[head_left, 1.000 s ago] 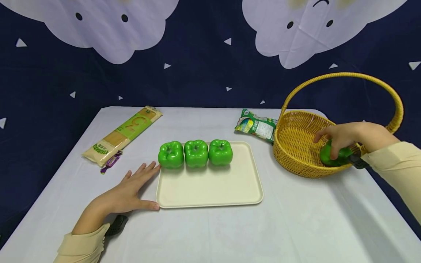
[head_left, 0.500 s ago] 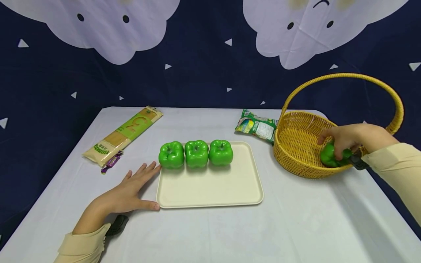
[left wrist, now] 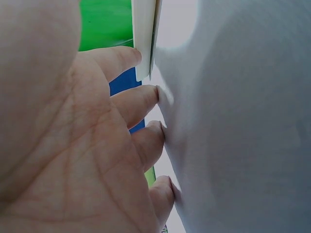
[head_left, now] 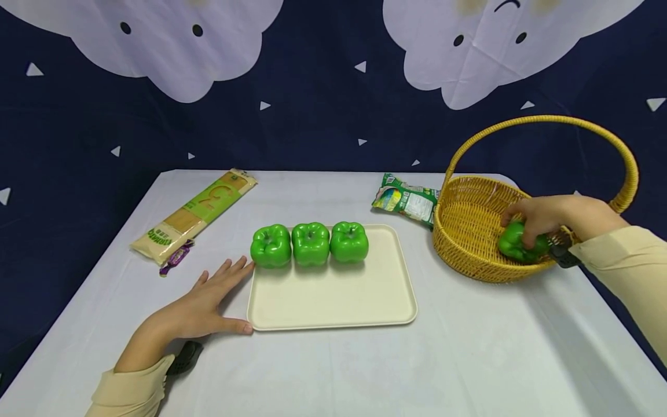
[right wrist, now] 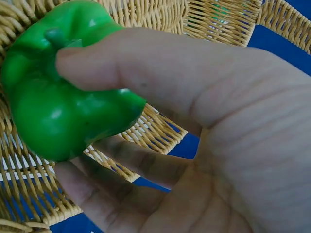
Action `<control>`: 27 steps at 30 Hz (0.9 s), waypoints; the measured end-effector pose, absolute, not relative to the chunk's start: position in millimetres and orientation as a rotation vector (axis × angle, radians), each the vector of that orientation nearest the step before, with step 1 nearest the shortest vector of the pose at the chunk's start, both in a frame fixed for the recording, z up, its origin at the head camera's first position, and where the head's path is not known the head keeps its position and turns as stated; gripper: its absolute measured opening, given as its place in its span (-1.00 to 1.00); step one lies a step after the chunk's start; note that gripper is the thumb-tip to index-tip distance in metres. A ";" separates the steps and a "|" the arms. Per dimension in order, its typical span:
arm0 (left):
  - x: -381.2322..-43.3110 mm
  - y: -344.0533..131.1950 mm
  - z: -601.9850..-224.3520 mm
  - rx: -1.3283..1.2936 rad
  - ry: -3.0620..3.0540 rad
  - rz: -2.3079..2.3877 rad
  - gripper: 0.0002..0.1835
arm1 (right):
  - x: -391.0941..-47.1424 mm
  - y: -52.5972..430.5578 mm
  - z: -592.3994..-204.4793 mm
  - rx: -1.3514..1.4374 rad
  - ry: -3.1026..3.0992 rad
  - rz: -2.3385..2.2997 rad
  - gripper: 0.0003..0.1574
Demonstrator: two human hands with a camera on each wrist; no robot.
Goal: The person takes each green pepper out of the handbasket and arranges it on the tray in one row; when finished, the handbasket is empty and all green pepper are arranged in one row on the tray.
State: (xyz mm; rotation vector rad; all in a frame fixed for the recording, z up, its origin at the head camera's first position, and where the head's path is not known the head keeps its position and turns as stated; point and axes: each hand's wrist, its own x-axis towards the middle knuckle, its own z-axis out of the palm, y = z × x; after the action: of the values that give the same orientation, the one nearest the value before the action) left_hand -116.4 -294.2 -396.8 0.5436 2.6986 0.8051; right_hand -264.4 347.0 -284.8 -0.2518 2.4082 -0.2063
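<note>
My right hand reaches into the yellow wicker basket and grips a green bell pepper. In the right wrist view the thumb lies over the top of the pepper by its stem, and fingers curl beneath it. My left hand lies with spread fingers at the left edge of a cream tray. Its index fingertip and thumb tip touch the tray's side; the other fingertips rest on the white cloth in the left wrist view. Three green bell peppers stand in a row along the tray's back.
A long packet of noodles lies at the back left, with a purple wrapped candy against its near end. Left of the basket lies a green snack bag. The basket's tall handle arches above my right wrist.
My right hand has closed on the bell pepper in the basket and shifted it slightly left. The left hand, the tray and its peppers have stayed put.
</note>
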 end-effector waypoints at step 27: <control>-115.9 -293.8 -398.4 0.534 2.700 0.804 0.33 | -267.0 343.2 -284.0 -0.348 2.463 -0.285 0.16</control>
State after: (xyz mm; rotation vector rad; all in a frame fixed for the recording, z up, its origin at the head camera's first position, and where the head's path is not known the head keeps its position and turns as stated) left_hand -115.9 -293.8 -398.4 0.5337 2.7002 0.8037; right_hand -267.0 343.2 -284.0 -0.3477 2.4632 -0.2849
